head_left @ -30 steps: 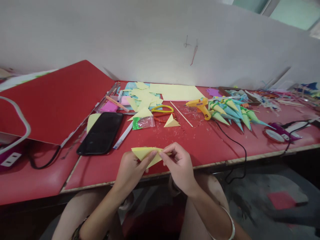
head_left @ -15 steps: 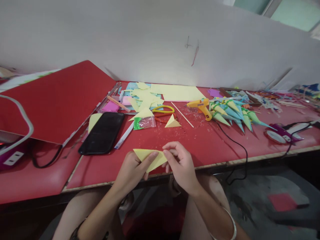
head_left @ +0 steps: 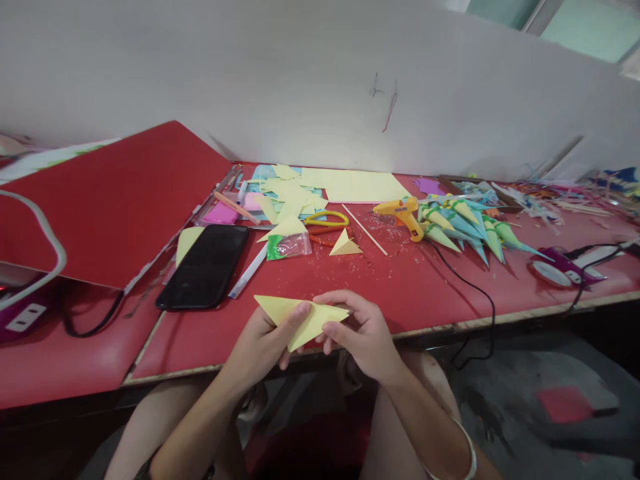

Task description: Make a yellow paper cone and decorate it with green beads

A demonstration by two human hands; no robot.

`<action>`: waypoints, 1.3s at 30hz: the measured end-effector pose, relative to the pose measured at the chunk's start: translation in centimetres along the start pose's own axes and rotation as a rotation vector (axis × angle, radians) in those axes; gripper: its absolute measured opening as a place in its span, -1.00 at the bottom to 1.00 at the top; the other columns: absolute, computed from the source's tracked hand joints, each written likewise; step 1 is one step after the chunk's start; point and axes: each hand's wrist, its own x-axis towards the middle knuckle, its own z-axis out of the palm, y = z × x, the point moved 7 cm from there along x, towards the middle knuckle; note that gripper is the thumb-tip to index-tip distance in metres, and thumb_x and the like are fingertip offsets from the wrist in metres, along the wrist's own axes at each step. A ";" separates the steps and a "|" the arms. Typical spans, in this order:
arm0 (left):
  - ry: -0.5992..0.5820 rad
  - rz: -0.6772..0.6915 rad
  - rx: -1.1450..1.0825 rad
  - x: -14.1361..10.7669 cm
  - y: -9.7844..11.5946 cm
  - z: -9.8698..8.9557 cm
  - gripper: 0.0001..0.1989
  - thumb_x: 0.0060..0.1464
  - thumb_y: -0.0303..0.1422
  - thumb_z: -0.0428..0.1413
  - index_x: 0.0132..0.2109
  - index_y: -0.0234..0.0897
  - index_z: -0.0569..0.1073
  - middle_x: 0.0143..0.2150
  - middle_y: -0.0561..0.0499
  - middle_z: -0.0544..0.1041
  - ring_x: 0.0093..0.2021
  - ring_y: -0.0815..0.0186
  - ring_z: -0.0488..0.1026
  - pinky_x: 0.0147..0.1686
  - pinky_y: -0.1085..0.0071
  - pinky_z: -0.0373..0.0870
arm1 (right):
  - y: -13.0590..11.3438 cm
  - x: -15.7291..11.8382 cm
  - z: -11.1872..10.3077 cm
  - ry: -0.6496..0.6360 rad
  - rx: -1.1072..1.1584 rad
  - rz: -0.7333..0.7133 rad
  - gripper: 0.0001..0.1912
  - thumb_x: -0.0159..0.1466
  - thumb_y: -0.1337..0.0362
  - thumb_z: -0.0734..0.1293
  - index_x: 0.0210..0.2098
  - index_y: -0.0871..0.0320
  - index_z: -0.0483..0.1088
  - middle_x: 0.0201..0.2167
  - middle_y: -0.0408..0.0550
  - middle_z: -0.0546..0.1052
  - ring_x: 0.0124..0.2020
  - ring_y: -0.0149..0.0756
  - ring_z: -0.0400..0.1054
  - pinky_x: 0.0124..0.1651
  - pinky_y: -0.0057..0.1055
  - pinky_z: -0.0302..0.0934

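Observation:
Both hands hold a folded yellow paper triangle (head_left: 311,321) just above the table's front edge. My left hand (head_left: 267,337) pinches its left part, thumb lying on top and fingers underneath. Along the right part, my right hand (head_left: 361,337) has its thumb on the near edge and its index finger behind the far edge. The triangle's lower tip points toward me. Farther back on the red table (head_left: 300,277) stands a small folded yellow paper piece (head_left: 345,244), near scissors (head_left: 327,220) with yellow and red handles.
A black phone (head_left: 204,268) and a pen (head_left: 249,270) lie at left. Yellow paper scraps (head_left: 287,193) and a thin stick (head_left: 365,230) lie behind. At right are a yellow glue gun (head_left: 403,213) with a trailing cord and several paper cones (head_left: 465,223). A red board (head_left: 125,207) leans at far left.
The paper triangle has shifted slightly left and turned a little. More of its right end now shows, and my right hand's fingers have moved along its right side.

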 end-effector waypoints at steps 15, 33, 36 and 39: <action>-0.217 0.108 -0.058 -0.3 1.1 1.4 -0.73 0.03 -0.23 0.02 -0.52 -0.30 0.37 -0.62 0.12 0.34 -0.67 0.50 0.23 -0.67 0.59 0.18 | 0.1 0.0 -0.5 0.087 -0.015 -0.056 -0.84 0.13 0.20 0.32 -0.32 0.09 0.48 -0.70 -0.26 0.44 -0.70 -0.50 0.32 -0.65 -0.58 0.22; 0.080 0.119 0.279 0.4 0.9 -0.7 -0.63 0.00 -0.16 -0.05 -0.64 -0.27 0.20 -0.76 0.18 0.15 -0.71 0.48 0.07 -0.70 0.56 -0.02 | -0.4 0.0 -2.2 0.261 -0.225 -0.086 -0.85 0.20 0.20 0.23 -0.35 0.16 0.32 -0.70 -0.25 0.41 -0.70 -0.47 0.31 -0.58 -0.54 0.22; 0.148 0.241 0.366 0.3 2.1 -1.7 -0.64 0.05 -0.21 -0.09 -0.63 -0.26 0.18 -0.71 0.17 0.17 -0.67 0.47 0.10 -0.66 0.55 0.03 | 0.0 0.4 -2.0 0.150 -0.258 -0.052 -0.91 0.17 0.25 0.25 -0.40 0.14 0.27 -0.61 -0.24 0.43 -0.58 -0.46 0.34 -0.46 -0.52 0.25; 0.151 0.352 0.465 0.2 2.9 -2.0 -0.66 0.07 -0.26 -0.10 -0.62 -0.26 0.18 -0.68 0.16 0.16 -0.63 0.46 0.12 -0.63 0.55 0.05 | -0.4 0.4 -1.6 0.099 -0.380 -0.102 -0.96 0.13 0.31 0.28 -0.40 0.14 0.29 -0.47 -0.18 0.45 -0.41 -0.42 0.36 -0.31 -0.50 0.24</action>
